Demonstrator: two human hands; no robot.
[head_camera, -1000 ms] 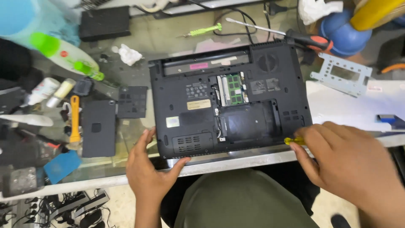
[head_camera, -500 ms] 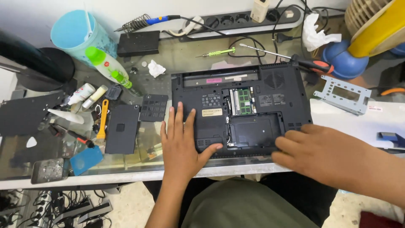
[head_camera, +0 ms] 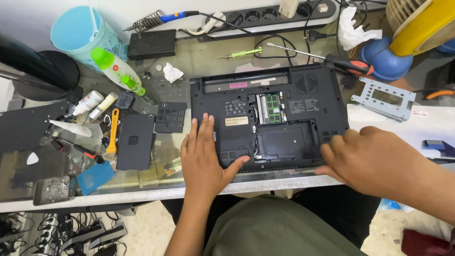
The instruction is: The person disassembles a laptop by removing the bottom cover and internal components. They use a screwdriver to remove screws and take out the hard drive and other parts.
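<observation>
**Both hands now on the upturned laptop**

Since a second ago our left hand (head_camera: 204, 159) has moved from the table (head_camera: 142, 189) edge onto the laptop (head_camera: 268, 118), flat and open. Our right hand (head_camera: 374, 159) has shifted to its near right corner, fingers curled; whether it grips anything, we cannot tell. We count one laptop, two loose covers (head_camera: 135, 141), two screwdrivers (head_camera: 341, 60).

A blue cup (head_camera: 83, 35) and green-capped bottle (head_camera: 116, 71) stand far left, a power strip (head_camera: 265, 16) far centre, a metal bracket (head_camera: 384, 97) right, black covers (head_camera: 135, 141) near left.
</observation>
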